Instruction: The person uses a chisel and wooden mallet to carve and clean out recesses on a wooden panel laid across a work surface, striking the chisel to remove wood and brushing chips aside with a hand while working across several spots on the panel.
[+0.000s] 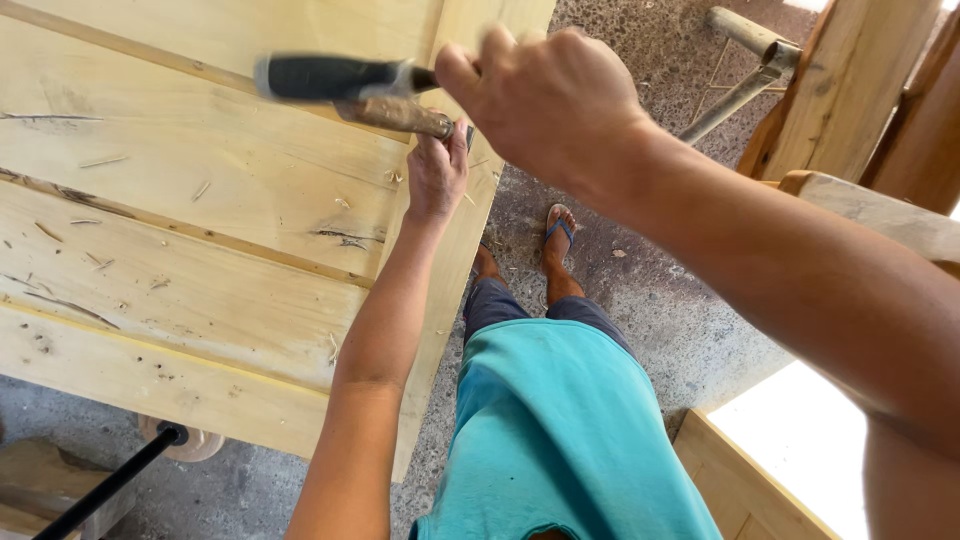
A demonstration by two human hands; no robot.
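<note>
My right hand (pixel 545 100) is raised near the top of the view, shut on the handle of a hammer (pixel 335 80) whose black head points left over the boards. Just below it my left hand (pixel 437 170) is shut on a wooden-handled chisel (pixel 400 115), set at the right edge of a pale wooden panel (pixel 200 220). The panel is made of several planks joined side by side, with wood chips scattered on it. The chisel's blade is hidden behind my left hand.
Grey concrete floor (pixel 650 300) lies under my sandalled feet (pixel 558 230). A wooden post (pixel 850 80) and a metal pipe (pixel 740 95) stand at the top right. A wooden frame (pixel 740 480) sits at the bottom right, and a black rod (pixel 110 485) at the bottom left.
</note>
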